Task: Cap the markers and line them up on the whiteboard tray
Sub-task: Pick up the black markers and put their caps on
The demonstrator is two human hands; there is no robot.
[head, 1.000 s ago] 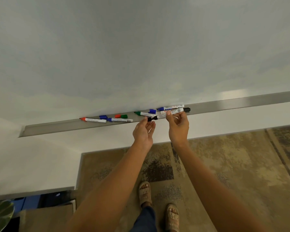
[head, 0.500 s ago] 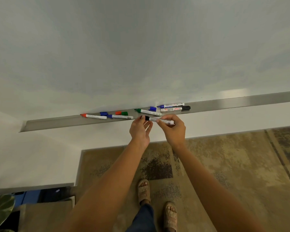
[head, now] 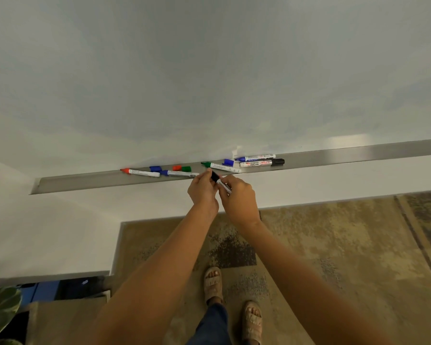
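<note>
Capping in progress: left hand (head: 201, 189) pinches short black plastic cap (head: 214, 176), right hand (head: 239, 197) grips white-barrelled marker (head: 224, 186), both just in front of long metal whiteboard tray (head: 90, 181). Risk: misaligned push, cap skids off, ink smears fingers.

left hand (head: 202, 190), right hand (head: 239, 199), black marker (head: 220, 183)

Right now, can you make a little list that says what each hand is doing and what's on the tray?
left hand: holds black cap
right hand: holds black marker
cap and marker: meeting end to end, in front of the tray
tray: five markers lying on it
loose caps: two blue, one red, one green
</note>
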